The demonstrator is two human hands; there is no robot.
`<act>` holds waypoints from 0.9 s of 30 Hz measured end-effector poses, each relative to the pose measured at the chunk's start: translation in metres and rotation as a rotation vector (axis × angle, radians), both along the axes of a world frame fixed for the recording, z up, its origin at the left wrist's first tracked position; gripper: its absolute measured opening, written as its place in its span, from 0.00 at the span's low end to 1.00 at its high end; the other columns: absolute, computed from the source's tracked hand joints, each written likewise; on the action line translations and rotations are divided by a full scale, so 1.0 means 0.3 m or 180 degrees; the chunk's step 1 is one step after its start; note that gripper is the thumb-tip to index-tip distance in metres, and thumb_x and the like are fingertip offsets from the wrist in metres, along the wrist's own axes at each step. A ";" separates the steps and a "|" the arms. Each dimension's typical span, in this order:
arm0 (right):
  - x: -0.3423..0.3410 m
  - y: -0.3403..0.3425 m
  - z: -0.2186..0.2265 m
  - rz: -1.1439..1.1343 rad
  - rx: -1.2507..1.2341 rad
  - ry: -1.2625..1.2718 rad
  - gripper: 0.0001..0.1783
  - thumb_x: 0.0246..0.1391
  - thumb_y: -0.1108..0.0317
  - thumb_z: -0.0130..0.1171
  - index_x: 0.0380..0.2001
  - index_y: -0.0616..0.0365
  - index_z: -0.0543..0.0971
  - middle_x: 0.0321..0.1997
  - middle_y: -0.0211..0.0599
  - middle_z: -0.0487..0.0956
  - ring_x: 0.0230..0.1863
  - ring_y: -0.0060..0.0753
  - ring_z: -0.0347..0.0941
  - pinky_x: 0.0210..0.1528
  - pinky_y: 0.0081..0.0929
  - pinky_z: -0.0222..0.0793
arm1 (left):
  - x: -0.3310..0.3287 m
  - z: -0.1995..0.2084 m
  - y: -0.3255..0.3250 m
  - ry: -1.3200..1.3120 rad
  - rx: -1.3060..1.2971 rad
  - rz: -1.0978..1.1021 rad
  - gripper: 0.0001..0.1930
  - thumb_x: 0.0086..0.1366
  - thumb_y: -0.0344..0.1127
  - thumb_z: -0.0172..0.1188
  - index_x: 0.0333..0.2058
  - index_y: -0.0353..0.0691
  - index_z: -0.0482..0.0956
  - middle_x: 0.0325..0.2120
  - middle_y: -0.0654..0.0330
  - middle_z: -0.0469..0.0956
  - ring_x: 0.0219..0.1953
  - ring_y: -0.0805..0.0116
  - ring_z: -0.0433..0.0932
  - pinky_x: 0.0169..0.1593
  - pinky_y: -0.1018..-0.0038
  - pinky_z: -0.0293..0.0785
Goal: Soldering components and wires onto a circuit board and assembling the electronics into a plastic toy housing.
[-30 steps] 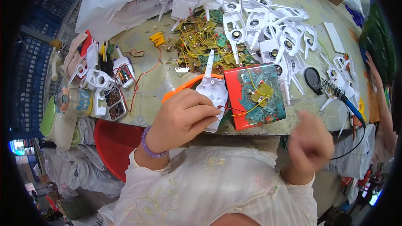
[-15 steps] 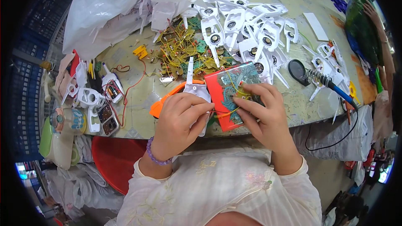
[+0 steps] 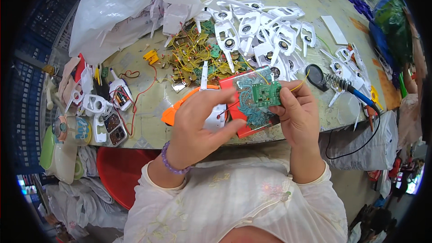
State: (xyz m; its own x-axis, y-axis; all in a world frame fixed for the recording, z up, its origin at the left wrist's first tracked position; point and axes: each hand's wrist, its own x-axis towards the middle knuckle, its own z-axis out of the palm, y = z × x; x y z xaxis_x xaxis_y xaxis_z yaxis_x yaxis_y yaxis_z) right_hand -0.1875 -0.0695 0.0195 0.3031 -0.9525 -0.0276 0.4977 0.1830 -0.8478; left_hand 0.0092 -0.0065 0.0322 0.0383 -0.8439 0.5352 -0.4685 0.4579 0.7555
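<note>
My right hand pinches a green circuit board at its right edge, thumb on top, with yellow wires running off it. Below the board lies a red flat box or booklet with a clear, teal-patterned cover. My left hand hovers just left of it, thumb and fingers spread, nothing visible between them. Partly hidden beneath the left hand is a white plastic housing with a thin red wire near it, resting by an orange rimmed object.
Beyond my hands lie a heap of wired circuit boards and a pile of white plastic housings. A soldering iron sits in its coil stand at right, beside a round black dish. At left is a battery-filled housing; below, a red basin.
My right hand has turned the circuit board face up and moved slightly right. My left hand has let go of the thin wire and opened its fingers.
</note>
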 end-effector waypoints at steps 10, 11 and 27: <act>-0.031 -0.041 0.007 -0.0855 -0.1363 0.1153 0.15 0.55 0.78 0.56 0.47 0.64 0.75 0.39 0.30 0.77 0.39 0.16 0.70 0.41 0.14 0.66 | 0.020 -0.002 -0.015 -0.0383 0.0043 0.0185 0.19 0.48 0.33 0.69 0.41 0.40 0.78 0.33 0.56 0.79 0.36 0.58 0.77 0.41 0.67 0.71; -0.038 -0.055 0.005 -0.0867 -0.1223 0.1370 0.14 0.55 0.78 0.56 0.46 0.64 0.76 0.39 0.30 0.77 0.40 0.17 0.71 0.42 0.16 0.66 | 0.027 -0.007 -0.011 -0.0525 -0.0013 0.0123 0.17 0.49 0.33 0.69 0.39 0.39 0.79 0.33 0.56 0.79 0.37 0.58 0.77 0.41 0.67 0.71; -0.003 0.075 0.015 -0.0726 -0.3643 0.3165 0.09 0.35 0.71 0.70 0.23 0.52 0.79 0.24 0.28 0.72 0.30 0.35 0.66 0.36 0.31 0.58 | 0.009 -0.071 0.014 -0.0600 0.0297 0.0065 0.12 0.50 0.22 0.57 0.35 0.38 0.79 0.31 0.58 0.78 0.36 0.58 0.75 0.43 0.67 0.70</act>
